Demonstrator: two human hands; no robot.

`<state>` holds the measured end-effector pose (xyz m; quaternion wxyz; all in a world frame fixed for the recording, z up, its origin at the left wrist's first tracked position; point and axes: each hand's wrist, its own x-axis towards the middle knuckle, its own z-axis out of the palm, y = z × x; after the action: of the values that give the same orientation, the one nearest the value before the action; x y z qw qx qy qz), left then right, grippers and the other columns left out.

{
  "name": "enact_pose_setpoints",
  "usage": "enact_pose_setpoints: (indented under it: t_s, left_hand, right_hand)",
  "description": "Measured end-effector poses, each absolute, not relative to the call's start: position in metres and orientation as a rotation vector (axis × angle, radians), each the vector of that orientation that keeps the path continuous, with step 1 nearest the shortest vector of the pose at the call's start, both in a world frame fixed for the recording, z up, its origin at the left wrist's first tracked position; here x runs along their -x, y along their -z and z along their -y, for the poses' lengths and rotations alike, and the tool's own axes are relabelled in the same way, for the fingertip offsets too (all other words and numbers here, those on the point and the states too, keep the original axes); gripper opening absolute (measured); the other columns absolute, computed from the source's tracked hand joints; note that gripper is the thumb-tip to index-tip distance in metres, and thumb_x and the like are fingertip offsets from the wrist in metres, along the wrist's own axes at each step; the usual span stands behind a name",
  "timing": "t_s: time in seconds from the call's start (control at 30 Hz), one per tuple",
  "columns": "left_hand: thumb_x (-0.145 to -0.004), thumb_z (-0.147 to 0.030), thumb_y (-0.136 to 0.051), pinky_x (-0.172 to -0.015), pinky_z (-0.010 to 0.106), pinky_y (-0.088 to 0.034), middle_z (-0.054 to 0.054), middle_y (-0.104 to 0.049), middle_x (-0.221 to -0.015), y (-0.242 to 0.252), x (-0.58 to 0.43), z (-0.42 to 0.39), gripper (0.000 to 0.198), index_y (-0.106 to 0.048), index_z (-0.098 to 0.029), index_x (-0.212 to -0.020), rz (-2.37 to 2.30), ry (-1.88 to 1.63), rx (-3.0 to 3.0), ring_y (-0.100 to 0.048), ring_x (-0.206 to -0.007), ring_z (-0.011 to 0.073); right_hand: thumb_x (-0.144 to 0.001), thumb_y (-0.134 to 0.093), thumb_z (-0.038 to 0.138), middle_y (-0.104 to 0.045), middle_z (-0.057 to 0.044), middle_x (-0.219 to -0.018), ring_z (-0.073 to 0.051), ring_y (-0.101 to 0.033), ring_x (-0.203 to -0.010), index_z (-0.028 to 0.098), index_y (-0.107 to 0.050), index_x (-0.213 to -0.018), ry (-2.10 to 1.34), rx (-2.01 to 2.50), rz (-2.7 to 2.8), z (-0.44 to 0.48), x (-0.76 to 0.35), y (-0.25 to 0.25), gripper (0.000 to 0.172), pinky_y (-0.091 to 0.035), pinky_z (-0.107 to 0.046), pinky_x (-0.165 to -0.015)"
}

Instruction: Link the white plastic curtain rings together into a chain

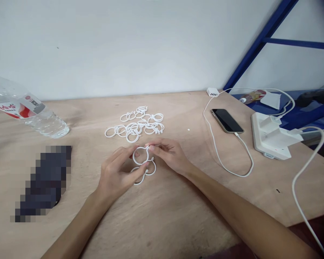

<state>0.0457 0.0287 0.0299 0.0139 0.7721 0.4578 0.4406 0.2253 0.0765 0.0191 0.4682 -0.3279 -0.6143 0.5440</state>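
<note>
Both of my hands meet over a small cluster of white plastic rings point(143, 166) near the middle of the wooden table point(178, 216). My left hand point(117, 174) pinches the rings from the left, thumb on the lower ones. From the right, my right hand point(169, 153) pinches the top of the upper ring with its fingertips. A loose pile of several more white rings point(136, 124) lies on the table just beyond my hands.
A clear plastic water bottle point(24, 109) lies at the far left, with a blurred dark object point(44, 181) in front of it. At the right a phone point(226, 120) is plugged into a white cable point(232, 158), beside a white power strip point(271, 136). A blue metal frame point(259, 39) stands at the back right.
</note>
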Motion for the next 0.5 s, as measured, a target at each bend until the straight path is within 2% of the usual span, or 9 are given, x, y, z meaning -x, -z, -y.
enact_pose_setpoints:
  t_s: [0.27,0.37,0.5]
  left_hand:
    - [-0.075,-0.022,-0.072,-0.061,0.029,-0.052,-0.001,-0.064,-0.076,-0.033,-0.0467,-0.0285,0.044,-0.058,-0.026,-0.116,-1.288,-1.549,-2.507,-0.061,-0.065,0.0143]
    - [-0.073,-0.019,-0.074,-0.061,0.029,-0.053,-0.002,-0.063,-0.075,-0.0347,-0.0482,-0.0261,0.048,-0.057,-0.027,-0.118,-1.257,-1.573,-2.514,-0.061,-0.064,0.0142]
    - [-0.072,-0.02,-0.075,-0.059,0.03,-0.053,-0.003,-0.063,-0.073,-0.0359,-0.0486,-0.0224,0.05,-0.057,-0.028,-0.118,-1.25,-1.609,-2.494,-0.061,-0.063,0.0144]
  right_hand:
    - [-0.075,-0.072,0.032,-0.072,-0.001,-0.088,-0.014,-0.062,-0.08,0.024,-0.075,-0.085,-1.411,0.785,1.455,-0.0769,-0.2286,-0.0234,0.013,-0.049,-0.029,-0.075]
    - [-0.074,-0.074,0.03,-0.071,0.0,-0.086,-0.013,-0.061,-0.082,0.025,-0.076,-0.082,-1.556,0.723,1.367,-0.0762,-0.2285,-0.0238,0.01,-0.048,-0.029,-0.078]
    - [-0.071,-0.077,0.032,-0.067,0.002,-0.081,-0.01,-0.056,-0.07,0.026,-0.076,-0.08,-1.846,0.623,1.146,-0.074,-0.2252,-0.022,0.011,-0.047,-0.028,-0.071]
